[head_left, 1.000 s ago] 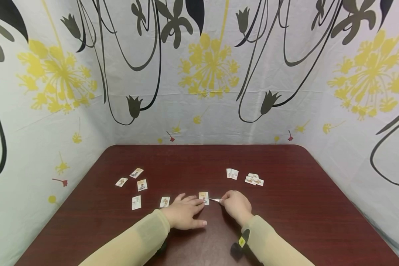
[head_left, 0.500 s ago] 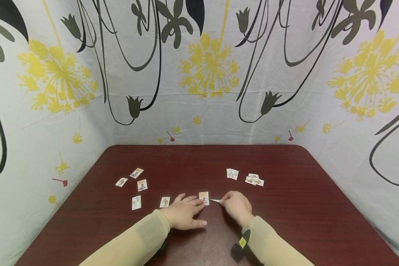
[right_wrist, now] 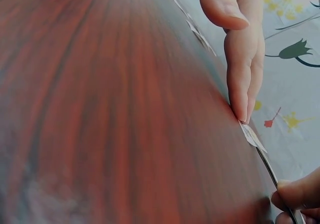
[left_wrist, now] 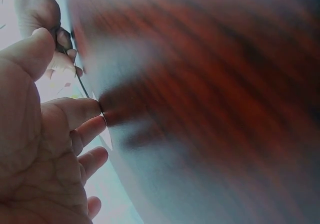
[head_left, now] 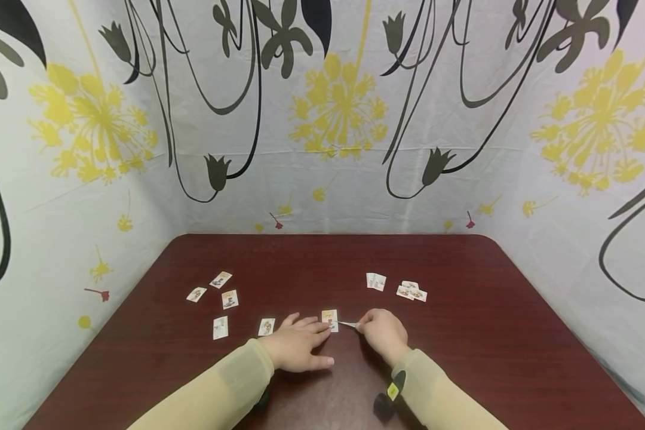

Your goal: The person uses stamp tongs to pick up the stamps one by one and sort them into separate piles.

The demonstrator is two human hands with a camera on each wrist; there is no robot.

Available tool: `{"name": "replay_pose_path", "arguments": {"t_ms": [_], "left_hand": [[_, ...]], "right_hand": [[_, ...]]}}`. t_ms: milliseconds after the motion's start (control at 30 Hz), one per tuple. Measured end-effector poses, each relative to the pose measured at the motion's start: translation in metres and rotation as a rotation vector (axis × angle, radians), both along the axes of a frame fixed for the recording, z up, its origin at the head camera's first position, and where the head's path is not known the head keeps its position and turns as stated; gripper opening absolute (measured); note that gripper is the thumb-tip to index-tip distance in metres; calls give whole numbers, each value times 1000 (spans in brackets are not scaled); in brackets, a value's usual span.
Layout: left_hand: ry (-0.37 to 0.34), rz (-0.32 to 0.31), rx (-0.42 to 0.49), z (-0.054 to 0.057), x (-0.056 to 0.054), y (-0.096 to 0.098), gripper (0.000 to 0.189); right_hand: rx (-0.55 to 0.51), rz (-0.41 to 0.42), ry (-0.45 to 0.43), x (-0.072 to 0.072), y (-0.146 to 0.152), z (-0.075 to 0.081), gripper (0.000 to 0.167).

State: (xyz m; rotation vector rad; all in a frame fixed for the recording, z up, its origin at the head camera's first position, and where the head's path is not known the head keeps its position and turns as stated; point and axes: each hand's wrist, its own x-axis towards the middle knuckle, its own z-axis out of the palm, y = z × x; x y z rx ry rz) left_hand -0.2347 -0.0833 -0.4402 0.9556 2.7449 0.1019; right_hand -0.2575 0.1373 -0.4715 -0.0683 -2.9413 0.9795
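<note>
Your left hand [head_left: 295, 345] lies palm down with its fingers stretched out, gripping nothing; its fingertips rest on the lower part of a small printed card [head_left: 329, 315]. That card sits on the table between your two hands, just past the left fingertips, with its upper part showing beyond them. Your right hand [head_left: 383, 333] pinches a thin pointed tool [head_left: 347, 323] between thumb and fingers, and the tip points toward your left hand. The tip meets the side of the card nearest your right hand; you cannot tell whether it goes over or under the paper.

Just to the left of your left hand, close by its knuckles, lies a second card [head_left: 266, 326], and farther left a third card [head_left: 221, 327]. Beyond that one, ahead and to the left of your left hand, three more lie apart from each other: a nearer card [head_left: 229, 299], a tilted card [head_left: 221, 279] and an outer card [head_left: 196, 294]. Ahead of your right hand is an overlapping pair of cards [head_left: 375, 281], and slightly to its right an overlapping cluster of cards [head_left: 411, 291].

Everything rests on a dark red table [head_left: 322, 263]; past your hands hangs a pale flowered cloth [head_left: 322, 173].
</note>
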Motion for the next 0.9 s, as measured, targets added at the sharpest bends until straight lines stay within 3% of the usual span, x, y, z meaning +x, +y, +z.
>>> {"name": "replay_pose_path", "arguments": {"t_ms": [900], "left_hand": [[-3,24,6,2,1,-16,74]], "right_hand": [[-7,-38,7,-11,21,0,8]]}}
